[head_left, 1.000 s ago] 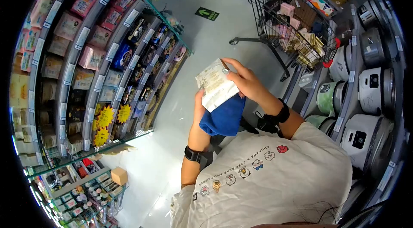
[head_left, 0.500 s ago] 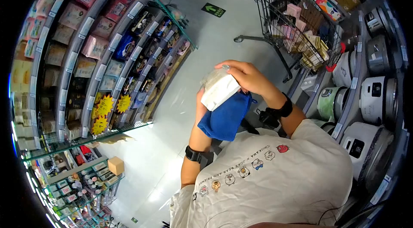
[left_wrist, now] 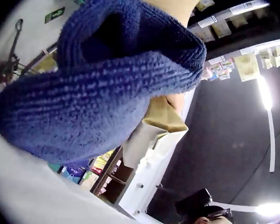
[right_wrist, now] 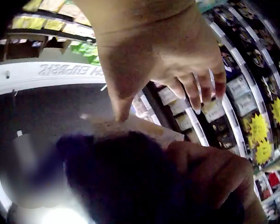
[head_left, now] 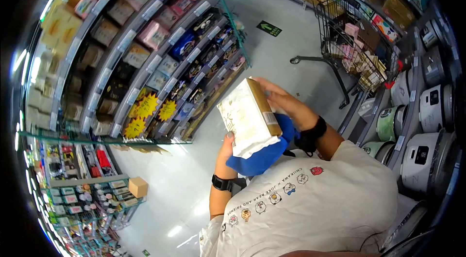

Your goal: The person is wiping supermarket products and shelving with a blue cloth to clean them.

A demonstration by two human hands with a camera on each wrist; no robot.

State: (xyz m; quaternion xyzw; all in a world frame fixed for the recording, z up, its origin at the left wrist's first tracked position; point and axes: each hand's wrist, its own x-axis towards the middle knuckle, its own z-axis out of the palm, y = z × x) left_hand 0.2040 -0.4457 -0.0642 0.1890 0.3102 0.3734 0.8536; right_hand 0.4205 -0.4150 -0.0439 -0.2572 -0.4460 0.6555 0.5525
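Note:
A white and gold soft-wrapped pack point(head_left: 245, 123) is up in front of the body, its gold printed side toward the right. My left hand point(head_left: 226, 148) holds it by its near left side, thumb over the white face. My right hand point(head_left: 291, 106) is at its far right edge; in the right wrist view the right hand point(right_wrist: 163, 60) has its fingers spread loosely and its thumb touching the pack point(right_wrist: 154, 130). Beneath the pack hangs a fuzzy blue cloth point(head_left: 262, 159). Ribbed folds of this cloth point(left_wrist: 84, 107) fill much of the left wrist view and hide the left fingers.
A black shopping cart point(head_left: 357, 46) with red corners holds several packs at the upper right. Shelves of wrapped packs point(head_left: 153, 34) line the left side. Rice cookers point(head_left: 418, 157) stand on the right shelf. A cardboard box point(head_left: 138, 186) sits on a rack at lower left.
The pack has turned in the hands and now shows its gold side. The right fingers have come off its top face. The head view has swung, moving the shelves and cart rightward.

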